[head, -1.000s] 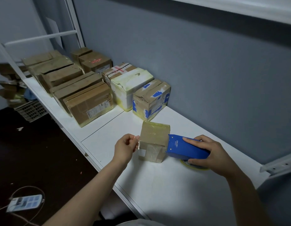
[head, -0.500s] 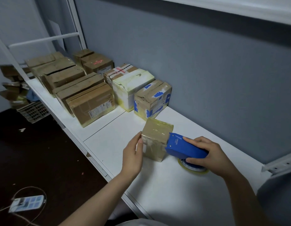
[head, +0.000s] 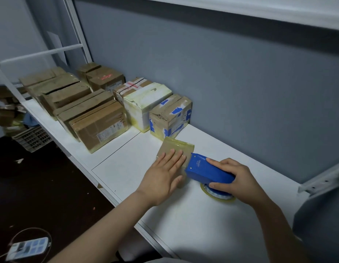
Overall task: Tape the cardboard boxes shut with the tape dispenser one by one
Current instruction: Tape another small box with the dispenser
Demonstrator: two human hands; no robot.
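A small cardboard box [head: 181,147] wrapped in glossy tape stands on the white table [head: 184,209] in front of me. My left hand [head: 165,173] lies flat on its top with the fingers straight, pressing down. Against the box's right side sits the blue tape dispenser [head: 206,170], and my right hand [head: 235,176] grips its body from the right. The yellowish tape roll [head: 218,193] shows under the dispenser, near the table surface.
A row of several taped cardboard boxes [head: 100,124] fills the table's far left, the nearest a blue-marked box [head: 169,116]. A grey wall runs behind. A plastic crate [head: 32,138] and a power strip [head: 28,247] lie on the dark floor at left.
My left hand went from pinching the tape at the box's left edge to lying flat on the box's top. The dispenser stayed against the box's right side.
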